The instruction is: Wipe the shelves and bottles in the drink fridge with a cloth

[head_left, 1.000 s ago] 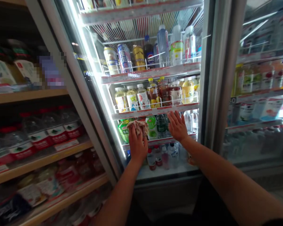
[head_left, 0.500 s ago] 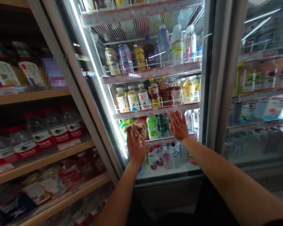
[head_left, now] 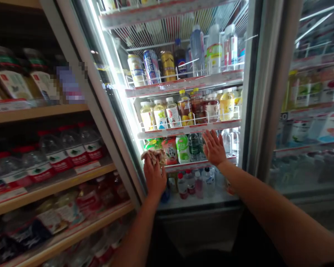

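**Left hand (head_left: 155,178), cloth (head_left: 153,152) at its far end**

Our left grip is clamped on bunched folds, no long axis clear; our right hand (head_left: 215,150), fingers apart, is well to the right. Bottles (head_left: 183,149) stand beyond.

A dark plastic bottle with a blue cap (head_left: 180,60) is showing a round red, white and blue Pepsi logo. At right, a small dark tag (head_left: 284,116) is displaying a white "0" after an unclear digit. White-and-red price strips (head_left: 189,129) are staying illegible.
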Demonstrator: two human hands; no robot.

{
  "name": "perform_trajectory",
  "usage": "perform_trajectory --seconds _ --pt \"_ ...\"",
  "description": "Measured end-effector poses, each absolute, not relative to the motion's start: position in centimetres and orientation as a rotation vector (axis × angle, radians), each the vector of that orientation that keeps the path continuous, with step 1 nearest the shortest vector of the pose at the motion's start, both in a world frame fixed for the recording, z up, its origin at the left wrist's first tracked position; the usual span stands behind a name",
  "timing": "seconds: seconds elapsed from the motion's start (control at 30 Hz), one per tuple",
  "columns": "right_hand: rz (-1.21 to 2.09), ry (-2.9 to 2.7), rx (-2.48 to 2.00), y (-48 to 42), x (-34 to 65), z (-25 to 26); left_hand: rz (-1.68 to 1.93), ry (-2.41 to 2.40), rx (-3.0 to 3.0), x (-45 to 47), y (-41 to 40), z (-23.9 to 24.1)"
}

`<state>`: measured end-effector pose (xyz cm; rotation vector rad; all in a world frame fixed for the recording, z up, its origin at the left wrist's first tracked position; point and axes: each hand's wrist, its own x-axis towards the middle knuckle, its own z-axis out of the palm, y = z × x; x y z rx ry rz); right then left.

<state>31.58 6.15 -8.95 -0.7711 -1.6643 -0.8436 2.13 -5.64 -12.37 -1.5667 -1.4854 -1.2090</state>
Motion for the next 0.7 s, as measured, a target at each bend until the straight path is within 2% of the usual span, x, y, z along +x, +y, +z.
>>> perform_trajectory --seconds 0.27,0.47,0.7 --pt "-0.859 -1.641 -0.761 6.2 31.5 -9.0 -1.351 -1.488 -1.455 0.6 -5.1 -7.8" --pt "-0.778 -1.679 -0.809 6.2 31.4 -9.1 -1.394 -1.478 -1.472 0.6 -4.7 -7.0" --pt "-0.778 -1.681 -0.810 6.1 31.5 -9.1 -1.442 -1.427 -1.461 1.7 -3.5 -2.6"
